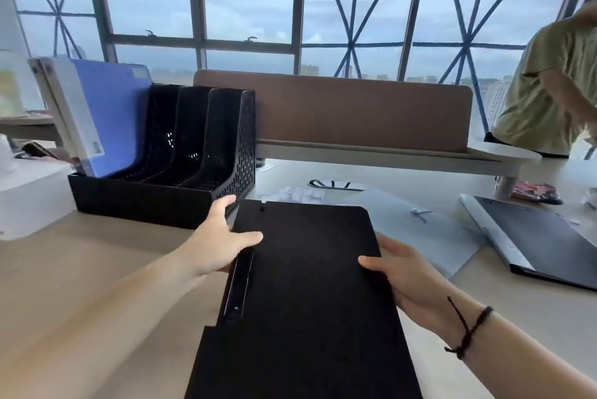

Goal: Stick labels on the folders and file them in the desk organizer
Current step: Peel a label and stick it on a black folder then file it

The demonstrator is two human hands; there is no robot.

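I have the flat matte-black plastic folder (307, 295) between both hands, raised over the pale wood counter (80, 285). My left hand (219, 243) lies along its spine edge, fingers mostly straight, thumb across the cover; my right hand (403, 276) grips the opposite edge — thumb on top, fingers curled beneath. Just ahead to the left stands the black perforated desk organizer (181, 153), a blue folder (109, 114) leaning in its leftmost slot. A grey folder (433, 234) and a dark folder (542, 240) lie to my right.
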